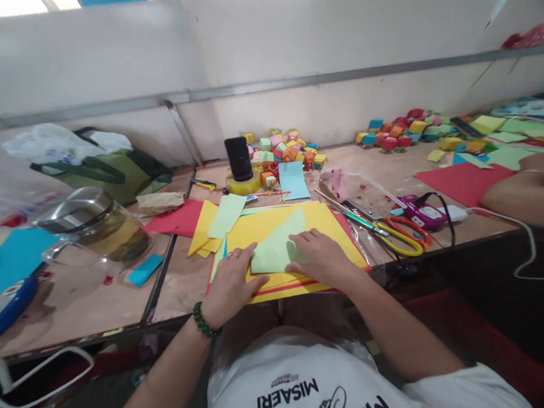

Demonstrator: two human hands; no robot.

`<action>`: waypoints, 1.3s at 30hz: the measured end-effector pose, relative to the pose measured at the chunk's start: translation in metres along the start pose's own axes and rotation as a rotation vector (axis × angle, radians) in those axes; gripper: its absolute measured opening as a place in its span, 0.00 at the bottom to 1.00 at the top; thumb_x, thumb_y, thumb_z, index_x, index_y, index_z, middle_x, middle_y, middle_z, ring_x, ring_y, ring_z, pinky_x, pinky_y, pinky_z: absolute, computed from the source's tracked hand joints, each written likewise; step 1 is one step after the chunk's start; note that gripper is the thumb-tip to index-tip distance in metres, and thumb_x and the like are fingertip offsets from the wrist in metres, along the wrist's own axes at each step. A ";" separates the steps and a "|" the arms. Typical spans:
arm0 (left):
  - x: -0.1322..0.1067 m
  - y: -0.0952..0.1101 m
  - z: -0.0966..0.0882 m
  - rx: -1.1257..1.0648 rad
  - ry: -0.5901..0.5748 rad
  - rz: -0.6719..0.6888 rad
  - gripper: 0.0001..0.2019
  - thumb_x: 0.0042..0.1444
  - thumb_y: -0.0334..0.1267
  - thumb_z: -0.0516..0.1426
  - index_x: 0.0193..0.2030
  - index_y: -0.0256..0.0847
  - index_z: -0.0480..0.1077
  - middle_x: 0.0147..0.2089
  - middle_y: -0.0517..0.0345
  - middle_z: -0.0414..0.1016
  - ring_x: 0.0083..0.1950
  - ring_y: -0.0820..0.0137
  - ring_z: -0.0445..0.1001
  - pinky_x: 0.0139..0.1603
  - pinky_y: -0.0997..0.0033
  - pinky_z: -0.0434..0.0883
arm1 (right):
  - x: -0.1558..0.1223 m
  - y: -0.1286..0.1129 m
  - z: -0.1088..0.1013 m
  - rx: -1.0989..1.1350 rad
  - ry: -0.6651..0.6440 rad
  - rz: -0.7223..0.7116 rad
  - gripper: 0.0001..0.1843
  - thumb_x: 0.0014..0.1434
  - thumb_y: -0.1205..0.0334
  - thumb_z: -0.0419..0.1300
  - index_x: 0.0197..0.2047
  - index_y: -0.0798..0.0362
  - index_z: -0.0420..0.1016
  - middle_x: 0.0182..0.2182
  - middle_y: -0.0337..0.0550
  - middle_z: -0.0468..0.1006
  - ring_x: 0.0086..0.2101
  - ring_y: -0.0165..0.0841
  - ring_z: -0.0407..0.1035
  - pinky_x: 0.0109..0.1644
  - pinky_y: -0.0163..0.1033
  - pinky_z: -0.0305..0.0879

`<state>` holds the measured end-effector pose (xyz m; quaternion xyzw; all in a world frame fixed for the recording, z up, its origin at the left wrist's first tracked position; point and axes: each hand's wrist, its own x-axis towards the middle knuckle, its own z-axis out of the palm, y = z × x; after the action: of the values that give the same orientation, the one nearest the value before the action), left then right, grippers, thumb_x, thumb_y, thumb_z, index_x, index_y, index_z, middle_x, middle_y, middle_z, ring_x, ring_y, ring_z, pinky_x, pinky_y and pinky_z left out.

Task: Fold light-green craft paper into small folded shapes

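A light green paper sheet (276, 248) lies folded into a triangle on a stack of yellow paper (320, 223) with red sheets under it. My left hand (232, 282), with a ring and a green bead bracelet, rests flat at the sheet's left corner, fingers stretched out. My right hand (322, 254) presses flat on the sheet's right side, fingers pointing left along the fold.
Yellow-handled scissors (398, 233) and a purple device (423, 213) lie to the right. A phone (238, 158) stands on a tape roll. Piles of small coloured paper cubes (282, 149) sit by the wall. A glass jug (96, 223) stands left. Another person's arm (524, 190) rests at far right.
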<state>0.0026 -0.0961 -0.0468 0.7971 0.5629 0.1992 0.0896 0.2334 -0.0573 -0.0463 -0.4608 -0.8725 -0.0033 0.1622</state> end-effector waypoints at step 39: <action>-0.002 0.014 -0.006 -0.788 -0.093 -0.179 0.30 0.57 0.54 0.55 0.58 0.33 0.68 0.21 0.65 0.65 0.23 0.74 0.61 0.23 0.76 0.62 | -0.010 0.000 -0.013 0.056 0.605 -0.464 0.14 0.62 0.72 0.54 0.44 0.50 0.78 0.44 0.48 0.79 0.42 0.35 0.69 0.45 0.42 0.73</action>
<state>0.0116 -0.1037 -0.0370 0.6578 0.5061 0.3548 0.4305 0.2422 -0.0673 -0.0365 -0.2246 -0.8662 -0.1519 0.4198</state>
